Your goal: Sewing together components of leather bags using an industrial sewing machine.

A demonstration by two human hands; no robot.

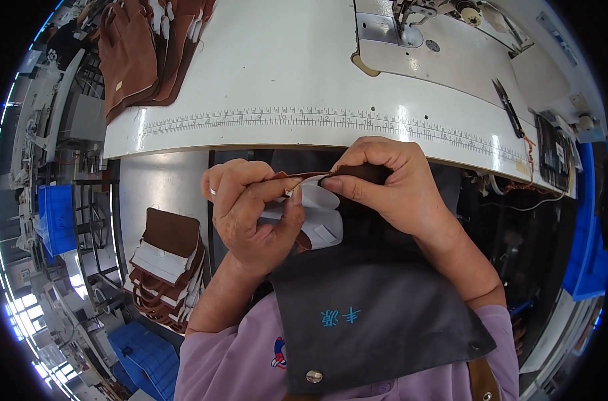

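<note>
Pinching the brown-and-white piece (321,198), your left hand (250,208) and right hand (392,182) may let its layers slip if either eases.

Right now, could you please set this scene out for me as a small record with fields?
Left hand: pinching a brown and white flexible piece
Right hand: pinching the same piece, farther right
Worktop: glossy white table with a printed ruler scale along its near edge
On worktop, far left: flat brown pieces, overlapping
Far right: metal sewing machine, black-handled snips nearby
Lower left: stacked brown and white pieces
</note>
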